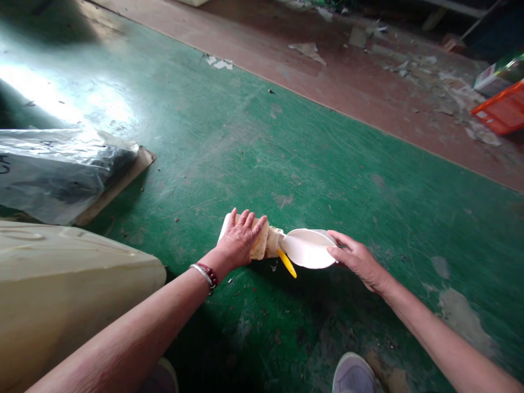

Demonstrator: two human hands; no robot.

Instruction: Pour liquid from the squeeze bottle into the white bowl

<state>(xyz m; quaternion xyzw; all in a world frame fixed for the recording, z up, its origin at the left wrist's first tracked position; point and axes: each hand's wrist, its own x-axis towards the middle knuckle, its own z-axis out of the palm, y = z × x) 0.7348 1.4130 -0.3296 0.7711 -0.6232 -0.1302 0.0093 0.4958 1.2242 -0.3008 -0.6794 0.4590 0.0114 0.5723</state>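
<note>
Concurrently, we extended our left forearm (139, 327) forward and inward from the lower left, bracelets (209, 275) at the wrist, and our right forearm (438, 333) inward from the lower right. We laid the left hand (239, 240) palm down across a cream container (259, 249), fingers slightly parted; we could not tell whether it closed around the container. We gripped the right rim of a white bowl (311, 250) between thumb and fingers of the right hand (359, 263). The bowl was tilted, opening toward us, beside the container's right end, over the green floor (327, 174); a yellow piece (287, 264) projected between them.
</note>
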